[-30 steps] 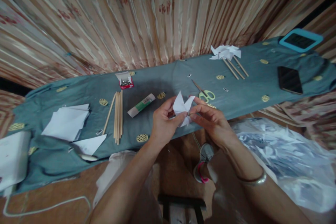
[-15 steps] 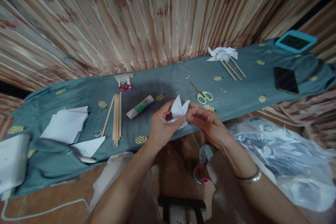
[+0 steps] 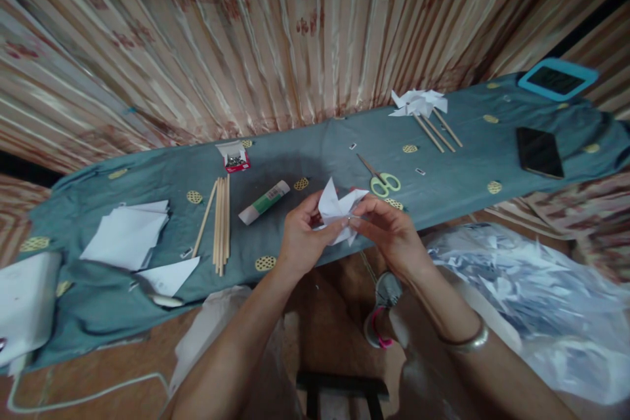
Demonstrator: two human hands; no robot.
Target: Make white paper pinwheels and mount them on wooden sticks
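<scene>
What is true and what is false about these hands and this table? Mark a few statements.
1. The left hand and right hand both hold the folded paper. True.
2. The scissors are in the right hand. False: the scissors lie on the teal cloth.
3. The green-and-white tube lies between the wooden sticks and the left hand. True.
4. The red box is closed. False: the red box stands open.
5. A dark phone lies on the teal cloth. True.

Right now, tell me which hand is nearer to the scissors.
Right. The right hand is just below the scissors in the picture; the left hand is farther off, to their lower left.
</scene>
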